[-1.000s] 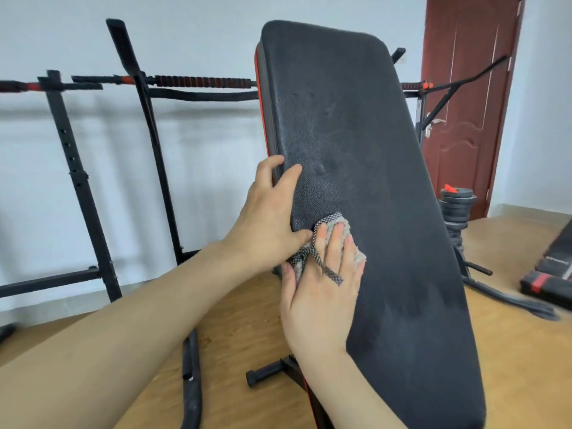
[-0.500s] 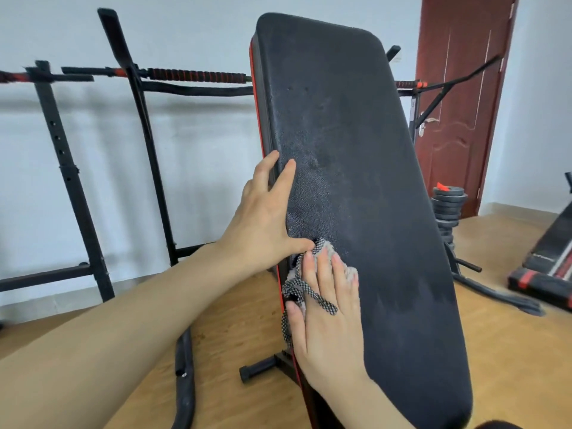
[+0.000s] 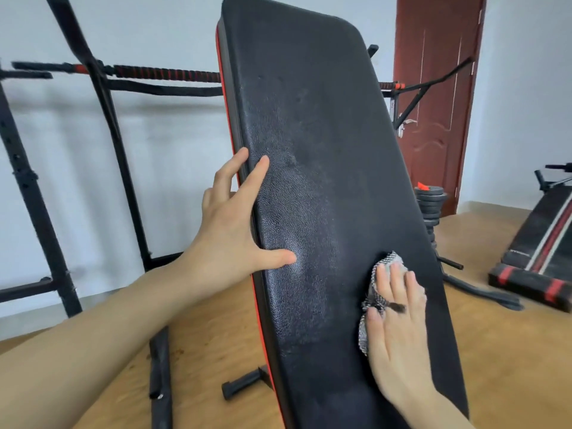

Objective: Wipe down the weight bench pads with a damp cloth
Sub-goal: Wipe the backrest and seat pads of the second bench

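Right hand (image 3: pixel 399 329) flat, fingers straight, pressing grey checked cloth (image 3: pixel 390 262) onto inclined black bench pad (image 3: pixel 309 144) at 4 o'clock of its face; left hand (image 3: pixel 232 233) open, thumb on pad face, fingers along its 9 o'clock edge; stacked weight plates (image 3: pixel 430 202) beyond at 3 o'clock, brown door (image 3: pixel 433 103) behind.

Bare left grip (image 3: pixel 229 239) on bare left forearm (image 3: pixel 108 335); bare right grip (image 3: pixel 399 332), bare right forearm (image 3: pixel 439 410).

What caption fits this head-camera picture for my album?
Right hand presses a cloth on the black bench pad; left hand rests on its edge.
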